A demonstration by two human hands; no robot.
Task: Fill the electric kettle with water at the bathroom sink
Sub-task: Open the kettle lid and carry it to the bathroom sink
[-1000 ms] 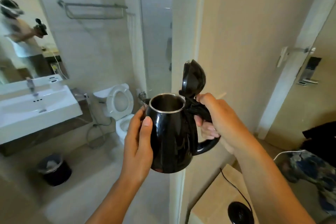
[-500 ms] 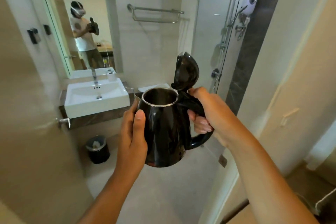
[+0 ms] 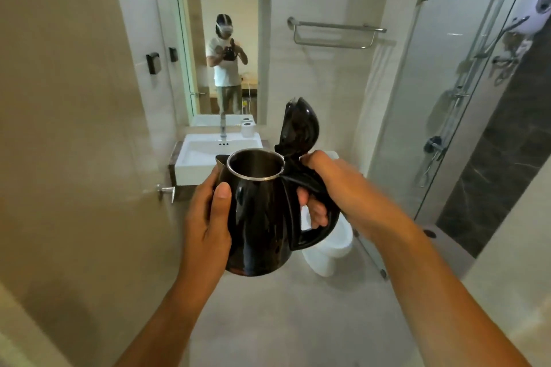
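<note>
Carrying the open kettle (image 3: 262,214) level, right grip (image 3: 325,188) wrapping its handle, left grip (image 3: 208,217) cupping its side, I'm aiming for the sink (image 3: 202,152).

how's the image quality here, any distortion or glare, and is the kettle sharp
Head view: strong wide-angle bending, so the door edge and the shower glass lean outward; light is soft and warm, with faint streaky reflections on that glass. The kettle and both hands, left hand and right hand, are sharp; its glossy side shows small highlights. The mirror reflection is softer.
</note>
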